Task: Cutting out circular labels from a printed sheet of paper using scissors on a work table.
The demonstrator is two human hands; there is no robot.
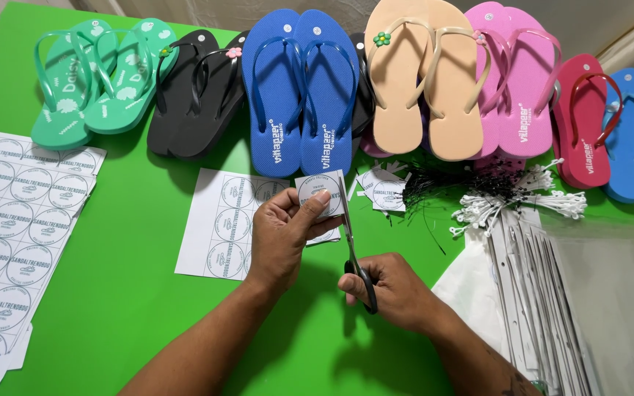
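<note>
Scissors (352,249) in the right hand (390,290) are trimming a square label (320,195) pinched in the left hand (282,235) over the tabletop (126,293), seemingly early on: few cut labels (381,189) lying, uncut sheets (9,242) waiting.

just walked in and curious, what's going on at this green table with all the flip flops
A person is cutting paper labels. The left hand pinches a small square label with a round print, while the right hand works black-handled scissors along its edge. A partly cut sheet lies beneath, with uncut sheets at the left. Pairs of coloured flip-flops line the far side of the green table.
</note>
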